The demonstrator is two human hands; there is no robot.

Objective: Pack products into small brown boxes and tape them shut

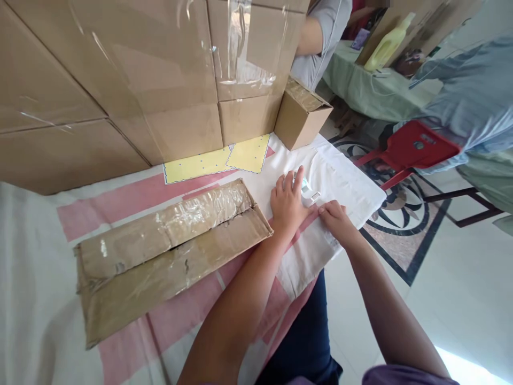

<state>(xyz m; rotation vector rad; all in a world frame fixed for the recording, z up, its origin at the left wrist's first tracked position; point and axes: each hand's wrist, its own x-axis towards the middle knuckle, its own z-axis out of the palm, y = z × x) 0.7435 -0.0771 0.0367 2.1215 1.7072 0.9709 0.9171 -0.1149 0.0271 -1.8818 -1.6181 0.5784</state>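
My left hand (289,200) rests on the cloth-covered table, its fingers a little apart. Between its index finger and thumb sits a small white plastic object (310,198) with a pale blue-green patch and a loop-like end; the hand partly covers it. Close by on the right, my right hand (335,216) is closed in a pinch near the cloth's edge. What its fingertips hold, if anything, is too small to tell. A long, flat, taped cardboard box (172,256) lies to the left of my left forearm.
Large taped cardboard boxes (168,69) form a wall behind. Yellow scalloped sheets (200,164) and a small cardboard box (298,117) stand against it. Beyond the white and pink cloth (352,182) are a red chair (420,147), seated people and a yellow bottle (388,45).
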